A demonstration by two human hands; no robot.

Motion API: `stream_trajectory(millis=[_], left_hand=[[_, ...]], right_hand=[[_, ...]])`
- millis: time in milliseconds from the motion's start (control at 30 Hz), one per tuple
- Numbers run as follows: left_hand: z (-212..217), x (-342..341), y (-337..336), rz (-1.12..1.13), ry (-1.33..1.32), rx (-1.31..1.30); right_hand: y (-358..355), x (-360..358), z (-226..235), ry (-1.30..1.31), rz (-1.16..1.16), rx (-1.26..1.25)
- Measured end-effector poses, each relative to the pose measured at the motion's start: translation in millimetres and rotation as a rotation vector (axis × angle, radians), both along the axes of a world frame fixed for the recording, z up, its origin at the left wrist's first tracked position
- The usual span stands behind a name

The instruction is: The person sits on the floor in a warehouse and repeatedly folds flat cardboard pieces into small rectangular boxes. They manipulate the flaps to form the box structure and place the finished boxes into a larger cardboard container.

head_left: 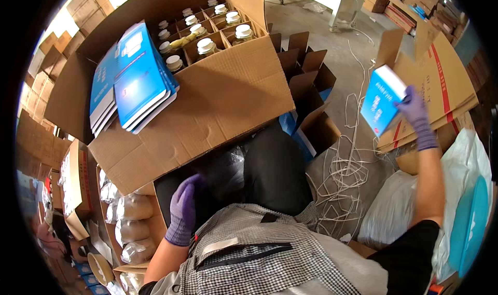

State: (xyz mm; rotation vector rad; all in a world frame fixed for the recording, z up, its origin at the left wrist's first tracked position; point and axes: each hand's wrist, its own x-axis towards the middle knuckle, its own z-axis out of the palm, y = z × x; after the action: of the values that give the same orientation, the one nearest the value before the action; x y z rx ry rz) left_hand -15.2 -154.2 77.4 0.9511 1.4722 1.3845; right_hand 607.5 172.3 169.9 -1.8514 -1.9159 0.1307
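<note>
My right hand (415,111), in a purple knit glove, is held out to the right. It grips a blue box (383,102) with a white edge by its right side. My left hand (184,204), gloved alike, is by my left knee with its fingers stretched out and nothing visible in it. In front of me stands a large open cardboard carton (207,103). White-capped jars (206,46) sit in its divided cells. Stacks of flat blue printed pieces (141,90) lie over the carton's left side.
Loose cardboard dividers (306,66) stand right of the carton. A tangled white cord (342,178) lies on the floor. Folded cartons (436,87) and a white plastic bag (464,165) are at the right. At the left, another carton holds plastic-wrapped jars (134,207).
</note>
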Motion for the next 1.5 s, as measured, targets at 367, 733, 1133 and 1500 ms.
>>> stream_trajectory(millis=[367,733,1133,1500], left_hand=[[28.5,10.8,28.6,-0.151,0.308,-0.246],[178.5,-37.9,83.0,0.152,1.562,0.292],[179.2,-75.4,66.1,0.030,1.579,0.671],[115.2,-84.2,-59.6,0.514,1.292,0.481]], right_hand=[[93.0,-71.3,-351.0,0.595,0.154,-0.230],[55.0,-88.5,-211.5,0.856,0.201,-0.210],[-136.2,-375.3,-17.2,0.765,1.007,-0.386],[-174.9,-442.6,-47.2,1.207,0.958,-0.975]])
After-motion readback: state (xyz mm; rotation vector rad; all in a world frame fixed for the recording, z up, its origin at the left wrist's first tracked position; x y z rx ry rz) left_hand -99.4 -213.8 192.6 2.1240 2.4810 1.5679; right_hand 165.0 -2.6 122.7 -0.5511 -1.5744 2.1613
